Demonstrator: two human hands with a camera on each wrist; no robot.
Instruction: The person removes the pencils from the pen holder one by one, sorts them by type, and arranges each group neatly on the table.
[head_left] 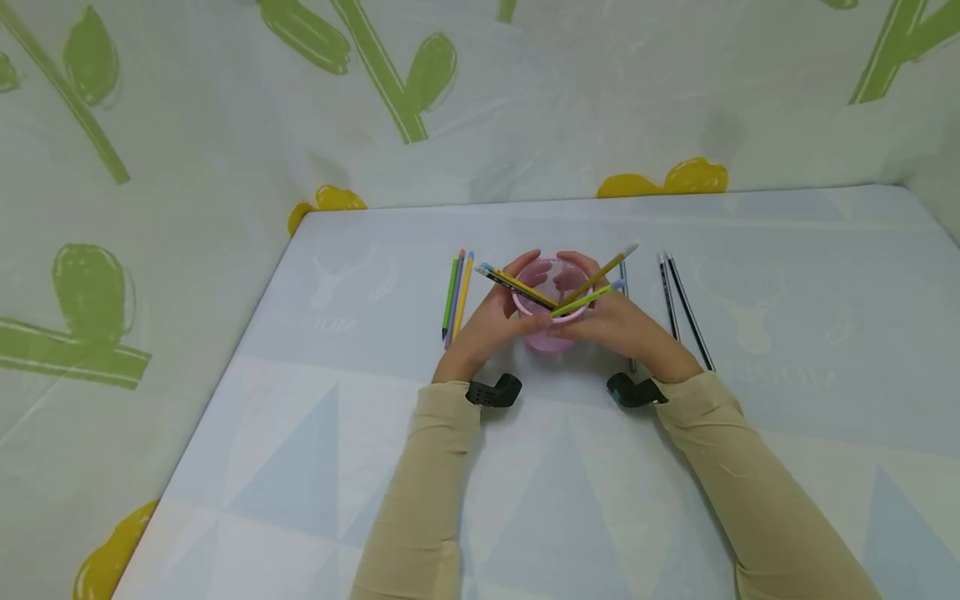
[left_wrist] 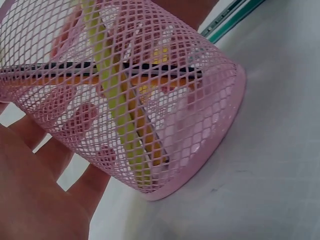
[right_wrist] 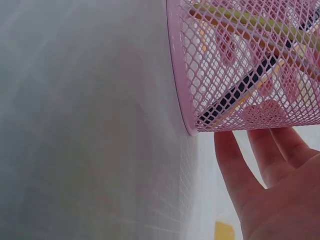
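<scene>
Both hands grip a pink mesh pencil cup (head_left: 549,342) from opposite sides in the middle of the table. My left hand (head_left: 491,321) wraps its left side and my right hand (head_left: 628,323) its right, thumbs meeting at the near side below the rim. Inside lean a black pencil (head_left: 521,287), a yellow-orange pencil (head_left: 507,277), a gold pencil (head_left: 602,272) and a lime green pencil (head_left: 583,302). Through the mesh (left_wrist: 215,125) in the left wrist view, their lower ends cross near the base. The right wrist view shows right fingers (right_wrist: 232,162) against the cup wall.
Left of the cup lie a green pencil (head_left: 450,296), a purple pencil (head_left: 453,310) and a yellow pencil (head_left: 464,293). On the right are two dark pencils (head_left: 667,292), and a teal one (head_left: 624,273) partly hidden by the right hand. A patterned cloth wall (head_left: 525,100) stands behind the table.
</scene>
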